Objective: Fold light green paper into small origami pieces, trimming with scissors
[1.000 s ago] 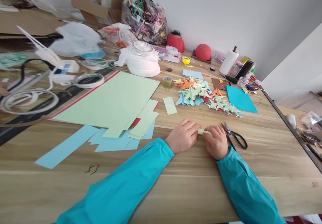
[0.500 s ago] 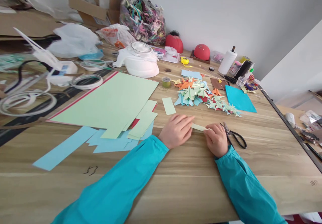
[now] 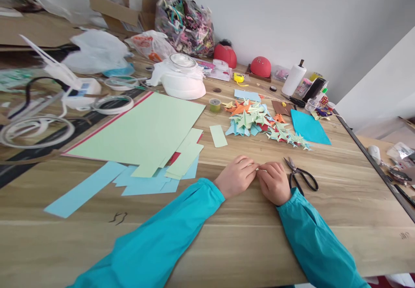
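My left hand point(image 3: 237, 176) and my right hand point(image 3: 274, 181) rest knuckles-up on the wooden table point(image 3: 227, 236), fingertips almost touching. Both are closed down on a narrow pale green paper strip point(image 3: 258, 168), of which only a sliver shows between them. Black scissors point(image 3: 301, 176) lie just right of my right hand. A small pale green slip point(image 3: 218, 135) lies beyond my left hand. Farther back sits a pile of folded paper shapes point(image 3: 262, 125) in green, blue, orange and red.
A large pale green sheet point(image 3: 142, 128) and light blue strips point(image 3: 129, 182) lie at the left. A blue sheet point(image 3: 308, 127), a white pot point(image 3: 181, 80), tape rolls point(image 3: 112, 104), plastic bags and a cardboard box point(image 3: 121, 9) crowd the back. The table's right edge point(image 3: 372, 158) is dark.
Half a second ago my hands were apart with the green strip stretched between them. They have since come together, so the strip is nearly covered.
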Motion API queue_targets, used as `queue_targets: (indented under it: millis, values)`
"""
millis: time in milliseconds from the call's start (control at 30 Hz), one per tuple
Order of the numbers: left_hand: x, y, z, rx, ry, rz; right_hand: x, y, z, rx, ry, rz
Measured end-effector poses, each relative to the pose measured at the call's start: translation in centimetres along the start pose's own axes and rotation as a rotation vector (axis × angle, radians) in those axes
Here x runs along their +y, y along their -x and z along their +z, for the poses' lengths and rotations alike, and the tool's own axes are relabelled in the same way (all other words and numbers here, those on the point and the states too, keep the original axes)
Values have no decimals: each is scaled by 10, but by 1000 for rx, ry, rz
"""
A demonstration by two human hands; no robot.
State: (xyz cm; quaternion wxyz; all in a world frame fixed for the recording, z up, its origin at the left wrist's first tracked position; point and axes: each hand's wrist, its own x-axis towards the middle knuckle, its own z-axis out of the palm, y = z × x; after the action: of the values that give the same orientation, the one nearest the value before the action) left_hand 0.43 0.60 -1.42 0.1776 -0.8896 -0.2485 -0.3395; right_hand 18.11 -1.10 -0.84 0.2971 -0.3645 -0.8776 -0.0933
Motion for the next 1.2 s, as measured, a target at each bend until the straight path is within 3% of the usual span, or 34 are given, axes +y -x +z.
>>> queue_targets:
  millis: [300, 533, 767, 1200]
  values:
    - [-5, 1, -4, 23, 13, -13, 5, 0, -4, -8, 51, -38]
    - [-20, 7, -8, 100, -39, -50, 21, 6, -5, 110, 46, 125]
    - [-15, 8, 3, 48, -11, -20, 9, 3, 0, -44, 16, 33]
    - [-12, -3, 15, -77, -47, 66, 20, 3, 7, 8, 142, 47]
